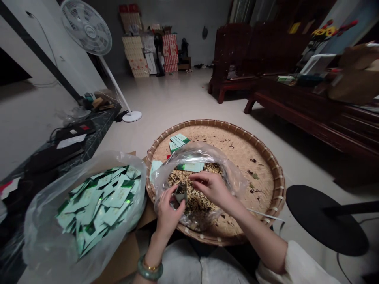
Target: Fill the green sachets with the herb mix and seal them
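Observation:
My left hand (167, 209) grips a small pale green sachet (180, 193) with its mouth upward, just above a heap of dried speckled tea-like leaves (192, 193). The heap lies inside a clear plastic bag (233, 177) resting on a round woven bamboo tray (251, 157). My right hand (209, 188) is beside the sachet, with its fingers pinched together; whatever they hold is hidden. A few matching sachets (177, 142) lie on the tray. Many more fill a large clear bag (97, 205) to my left.
Flattened cardboard (124, 252) lies beneath the large bag. A black table (71, 146) stands at left, a round black seat (322, 219) at right. Beyond are a white standing fan (87, 27), dark wooden benches (296, 106), and stacked boxes (149, 51).

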{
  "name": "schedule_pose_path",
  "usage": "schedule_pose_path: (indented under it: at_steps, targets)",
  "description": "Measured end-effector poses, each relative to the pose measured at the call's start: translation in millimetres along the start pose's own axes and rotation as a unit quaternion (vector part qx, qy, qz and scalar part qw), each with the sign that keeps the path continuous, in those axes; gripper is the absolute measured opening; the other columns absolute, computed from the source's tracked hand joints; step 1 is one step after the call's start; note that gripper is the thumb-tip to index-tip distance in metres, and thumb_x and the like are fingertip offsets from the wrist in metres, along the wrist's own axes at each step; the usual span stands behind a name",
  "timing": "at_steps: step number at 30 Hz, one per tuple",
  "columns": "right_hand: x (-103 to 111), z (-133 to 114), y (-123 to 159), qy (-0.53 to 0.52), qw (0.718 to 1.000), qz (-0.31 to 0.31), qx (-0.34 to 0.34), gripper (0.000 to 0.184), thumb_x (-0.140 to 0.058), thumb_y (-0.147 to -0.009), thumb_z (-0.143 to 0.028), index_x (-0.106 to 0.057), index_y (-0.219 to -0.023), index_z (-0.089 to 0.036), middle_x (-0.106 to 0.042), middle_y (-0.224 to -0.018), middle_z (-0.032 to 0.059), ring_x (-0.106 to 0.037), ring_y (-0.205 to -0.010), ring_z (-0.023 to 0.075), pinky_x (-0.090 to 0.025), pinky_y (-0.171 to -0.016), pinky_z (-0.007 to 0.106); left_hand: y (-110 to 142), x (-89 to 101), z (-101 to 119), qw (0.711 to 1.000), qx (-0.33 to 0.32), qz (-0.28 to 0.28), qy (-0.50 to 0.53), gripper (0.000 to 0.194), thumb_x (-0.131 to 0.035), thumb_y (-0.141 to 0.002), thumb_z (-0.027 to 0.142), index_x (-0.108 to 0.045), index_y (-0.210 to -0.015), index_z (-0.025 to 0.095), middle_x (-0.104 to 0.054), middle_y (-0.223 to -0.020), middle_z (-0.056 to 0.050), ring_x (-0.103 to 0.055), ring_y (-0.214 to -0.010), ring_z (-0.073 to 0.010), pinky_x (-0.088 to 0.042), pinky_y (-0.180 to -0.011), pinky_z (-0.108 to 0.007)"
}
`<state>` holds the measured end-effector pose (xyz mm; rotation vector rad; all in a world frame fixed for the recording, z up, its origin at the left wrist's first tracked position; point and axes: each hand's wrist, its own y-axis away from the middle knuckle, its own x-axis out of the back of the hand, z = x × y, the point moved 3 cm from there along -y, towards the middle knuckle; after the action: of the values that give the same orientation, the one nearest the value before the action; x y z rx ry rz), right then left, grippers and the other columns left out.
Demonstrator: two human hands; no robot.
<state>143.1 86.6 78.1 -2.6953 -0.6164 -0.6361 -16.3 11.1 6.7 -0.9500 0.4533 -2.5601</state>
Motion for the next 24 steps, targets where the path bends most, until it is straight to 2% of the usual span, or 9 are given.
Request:
schedule_pose_path:
  at_steps: [4,6,9,11,13,19,21,24]
  targets:
    - [-4.3,-3.6,1.0,0.014,0.998,-0.049,0.032,0.034,-0.063,-0.081,-0.020,-0.063,-0.115,-0.017,-0.064,-0.109,0.0102,-0.063,-0.085,0.0169,-0.052,-0.069,0.027,2.1,-3.1,-1.2,1.000,-0.017,-0.014,0.000,0.041,-0.059,-0.073,0.013,-0.054,-0.113,0.019,-0.065,-0.110,-0.009,-0.061,-0.101,-0.0227,-0.053,-0.085,-0.038]
    - [-10.7,-6.1,-1.1,0.024,0.996,-0.065,0.058,0.035,-0.064,-0.081,-0.019,-0.062,-0.115,-0.017,-0.064,-0.107,0.0102,-0.062,-0.085,0.0169,-0.051,-0.072,0.028,2.9,-4.7,-1.1,0.999,-0.032,-0.010,-0.010,0.041,-0.059,-0.072,0.012,-0.055,-0.112,0.019,-0.065,-0.109,-0.009,-0.061,-0.101,-0.0240,-0.051,-0.088,-0.041]
    - [-22.0,-5.7,-5.7,0.049,0.990,-0.095,0.087,0.021,-0.063,-0.078,-0.008,-0.070,-0.096,-0.016,-0.069,-0.088,0.0060,-0.063,-0.082,0.0164,-0.049,-0.075,0.028,2.8,-5.7,0.8,0.999,-0.048,-0.003,-0.019,0.041,-0.060,-0.071,0.013,-0.056,-0.111,0.018,-0.066,-0.106,-0.010,-0.061,-0.099,-0.0245,-0.050,-0.088,-0.042]
    - [-25.1,-2.9,-8.0,0.066,0.989,-0.099,0.084,0.019,-0.062,-0.075,-0.001,-0.071,-0.083,-0.016,-0.069,-0.078,0.0039,-0.063,-0.076,0.0155,-0.048,-0.073,0.026,2.0,-5.9,2.8,0.999,-0.048,-0.014,-0.014,0.039,-0.060,-0.071,0.012,-0.056,-0.110,0.019,-0.065,-0.104,-0.008,-0.061,-0.098,-0.0233,-0.050,-0.087,-0.040]
    - [-21.8,-1.2,-8.6,0.070,0.991,-0.084,0.078,0.019,-0.062,-0.073,0.000,-0.070,-0.080,-0.015,-0.069,-0.076,0.0032,-0.063,-0.073,0.0149,-0.048,-0.070,0.025,1.2,-6.0,4.5,0.999,-0.037,-0.030,-0.004,0.038,-0.059,-0.072,0.012,-0.057,-0.108,0.020,-0.065,-0.102,-0.007,-0.061,-0.096,-0.0219,-0.051,-0.084,-0.037]
    - [8.0,-11.2,1.4,0.081,0.995,-0.012,0.058,0.013,-0.060,-0.081,-0.009,-0.068,-0.087,-0.016,-0.066,-0.086,0.0041,-0.061,-0.079,0.0148,-0.048,-0.073,0.026,0.5,-7.9,4.9,0.999,0.018,-0.051,0.007,0.035,-0.060,-0.072,0.013,-0.057,-0.107,0.019,-0.063,-0.101,-0.008,-0.061,-0.087,-0.0198,-0.052,-0.075,-0.033]
    - [7.9,-16.7,7.2,0.127,0.990,-0.024,0.053,0.010,-0.064,-0.082,-0.020,-0.068,-0.090,-0.017,-0.063,-0.092,0.0059,-0.059,-0.086,0.0178,-0.047,-0.077,0.030,0.7,-8.8,4.8,0.998,0.027,-0.052,0.008,0.037,-0.061,-0.071,0.013,-0.058,-0.107,0.019,-0.063,-0.101,-0.008,-0.060,-0.082,-0.0190,-0.051,-0.071,-0.032]
    - [-6.9,-17.4,14.7,0.199,0.977,-0.069,0.037,0.025,-0.071,-0.076,-0.034,-0.068,-0.095,-0.019,-0.058,-0.096,0.0080,-0.055,-0.092,0.0225,-0.047,-0.077,0.034,1.3,-10.1,3.3,0.998,0.043,-0.054,0.012,0.041,-0.063,-0.067,0.013,-0.058,-0.107,0.019,-0.062,-0.100,-0.008,-0.058,-0.076,-0.0175,-0.051,-0.068,-0.031]
